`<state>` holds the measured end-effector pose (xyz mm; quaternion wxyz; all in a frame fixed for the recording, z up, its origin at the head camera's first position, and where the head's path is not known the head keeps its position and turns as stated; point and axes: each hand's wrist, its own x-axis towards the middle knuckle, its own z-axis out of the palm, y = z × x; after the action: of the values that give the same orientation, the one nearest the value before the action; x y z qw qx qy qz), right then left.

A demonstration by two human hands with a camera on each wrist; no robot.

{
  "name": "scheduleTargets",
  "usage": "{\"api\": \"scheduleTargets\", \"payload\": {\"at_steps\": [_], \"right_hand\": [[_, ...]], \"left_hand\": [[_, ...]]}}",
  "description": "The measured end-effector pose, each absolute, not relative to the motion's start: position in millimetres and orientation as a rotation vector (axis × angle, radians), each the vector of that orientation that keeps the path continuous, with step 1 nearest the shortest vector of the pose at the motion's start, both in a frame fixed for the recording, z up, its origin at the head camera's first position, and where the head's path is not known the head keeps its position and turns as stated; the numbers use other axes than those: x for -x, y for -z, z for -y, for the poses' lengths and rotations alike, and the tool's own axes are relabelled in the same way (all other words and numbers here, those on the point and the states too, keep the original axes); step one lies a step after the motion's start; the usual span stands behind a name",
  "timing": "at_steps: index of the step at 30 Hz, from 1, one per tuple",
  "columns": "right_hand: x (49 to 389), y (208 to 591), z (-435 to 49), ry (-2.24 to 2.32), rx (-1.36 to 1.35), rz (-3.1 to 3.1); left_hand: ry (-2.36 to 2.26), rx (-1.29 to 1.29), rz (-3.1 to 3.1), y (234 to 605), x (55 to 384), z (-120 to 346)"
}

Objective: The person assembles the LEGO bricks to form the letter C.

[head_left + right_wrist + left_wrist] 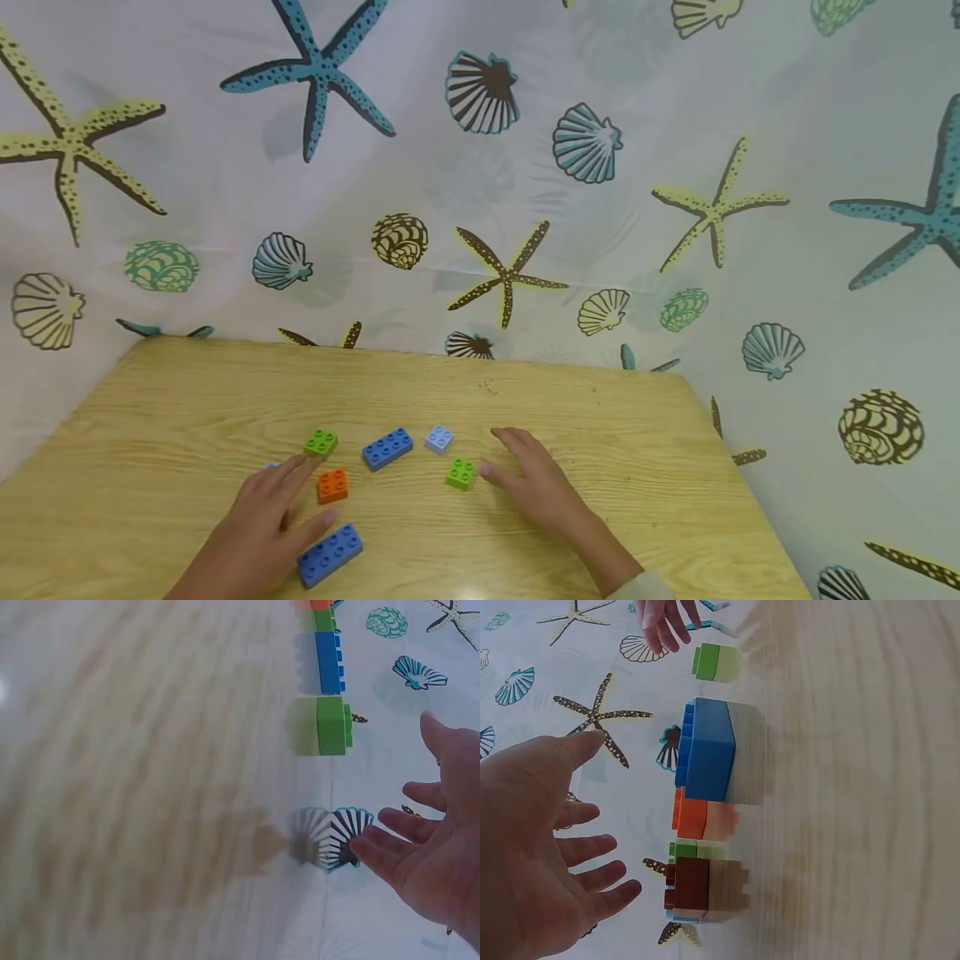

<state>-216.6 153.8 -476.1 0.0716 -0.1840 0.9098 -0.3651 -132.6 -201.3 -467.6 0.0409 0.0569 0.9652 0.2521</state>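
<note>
My left hand (pixel 258 529) hovers over the left part of the bricks, fingers spread and holding nothing. By its thumb lies a long blue brick (pixel 330 555); past the fingers are an orange brick (pixel 332 486) and a green brick (pixel 321 443). A brown brick (pixel 691 885) appears near the fingers in the left wrist view, and a bluish piece is mostly hidden behind the hand in the head view. My right hand (pixel 538 482), relaxed and holding nothing, is just right of another green brick (pixel 460 473). A second long blue brick (pixel 387 449) and a light blue brick (pixel 439 438) lie between the hands.
The bricks lie apart on a wooden table (pixel 637 450), studs up. A white cloth (pixel 420 167) printed with starfish and shells hangs behind the table and along its sides.
</note>
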Motion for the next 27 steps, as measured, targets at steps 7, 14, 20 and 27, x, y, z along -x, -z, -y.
{"api": "scheduleTargets", "payload": {"at_steps": [7, 14, 20, 27], "right_hand": [[222.7, 480.6, -140.4, 1.23, 0.623, -2.597], [227.4, 485.3, -133.2, 1.266, 0.622, -2.563], [229.7, 489.3, -128.8, 1.26, 0.63, -2.542], [231.4, 492.4, -127.1, 1.273, 0.62, -2.517]], "left_hand": [[-0.909, -0.108, -2.868, 470.4, 126.5, 209.9], [-1.031, -0.029, -2.756, 475.2, 120.8, 210.9], [-1.121, 0.036, -2.652, 487.5, 120.1, 212.7], [-1.166, 0.148, -2.516, 497.3, 117.6, 211.3]]}}
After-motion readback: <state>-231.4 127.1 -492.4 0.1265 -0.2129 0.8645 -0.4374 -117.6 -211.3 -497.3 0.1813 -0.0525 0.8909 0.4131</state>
